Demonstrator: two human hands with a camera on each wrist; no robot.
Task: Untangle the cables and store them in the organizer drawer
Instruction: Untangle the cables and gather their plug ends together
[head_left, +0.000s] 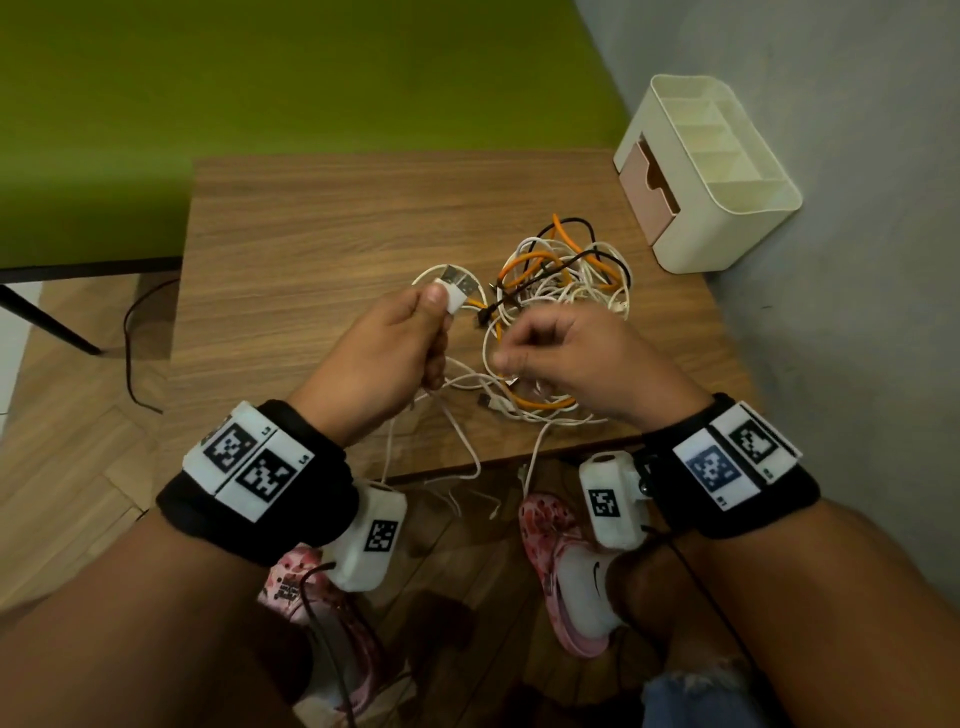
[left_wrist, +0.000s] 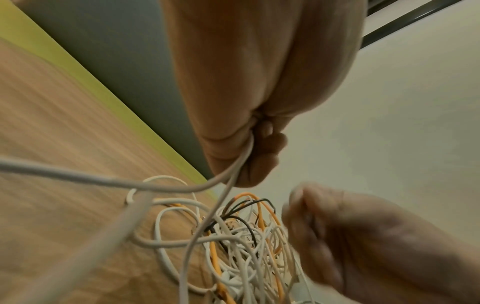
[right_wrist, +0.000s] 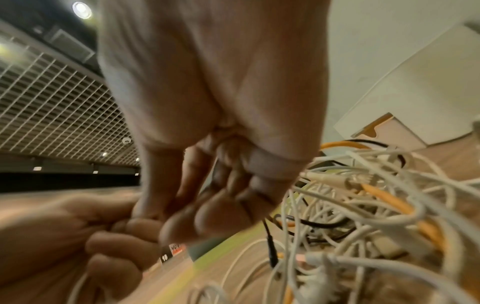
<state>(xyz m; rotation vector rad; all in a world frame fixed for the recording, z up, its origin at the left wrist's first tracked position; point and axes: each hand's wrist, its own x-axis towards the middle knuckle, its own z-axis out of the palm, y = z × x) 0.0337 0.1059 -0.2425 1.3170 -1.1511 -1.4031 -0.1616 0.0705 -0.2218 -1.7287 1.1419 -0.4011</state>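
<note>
A tangle of white, orange and black cables (head_left: 561, 280) lies on the wooden table (head_left: 311, 234). My left hand (head_left: 441, 306) is raised over the table and grips a white cable by its USB plug (head_left: 460, 288). That cable (left_wrist: 233, 170) runs down out of my fist into the tangle (left_wrist: 241, 246). My right hand (head_left: 506, 361) has its fingers curled at the tangle's near edge, where it pinches a white strand; it is blurred in the wrist views. The cream organizer (head_left: 711, 171) stands at the table's far right corner, its pink drawer (head_left: 652, 182) pulled partly out.
A grey wall runs along the table's right side behind the organizer (right_wrist: 415, 92). A few white cable ends (head_left: 467, 457) hang over the table's front edge above my shoes. A green panel stands behind the table, and a dark table leg and a loose wire are on the floor at left.
</note>
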